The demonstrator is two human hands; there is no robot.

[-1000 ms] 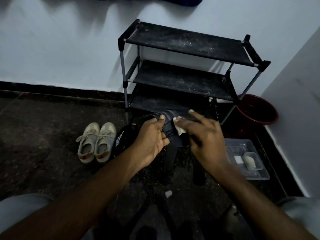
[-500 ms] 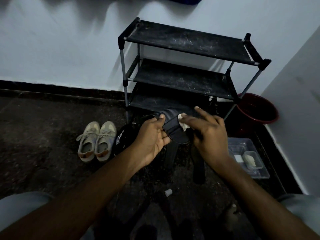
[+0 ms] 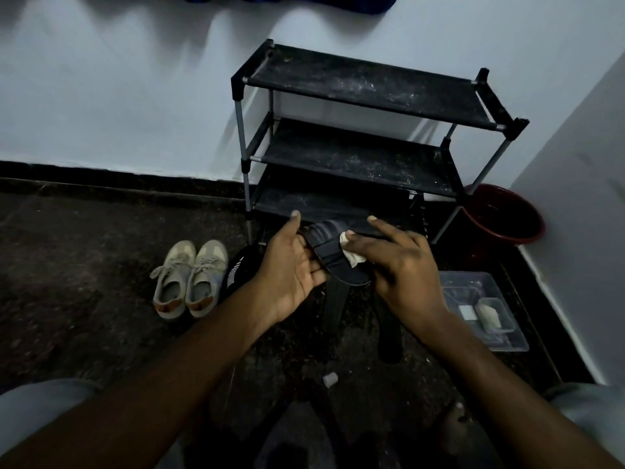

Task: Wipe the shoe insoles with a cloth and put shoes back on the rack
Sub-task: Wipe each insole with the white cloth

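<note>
Thumb now lifted, left hand cups the half-hidden sandal, lying 11-to-5 o'clock; right hand pinches cloth onto it.

Two sneakers, one dark sandal, one cloth, one three-shelf rack, one red bucket, one clear tub

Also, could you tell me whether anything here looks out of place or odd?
The shoe rack has shelves streaked with pale dust, and a small pale cap lies loose on the floor. Nothing looks spilled or broken.
</note>
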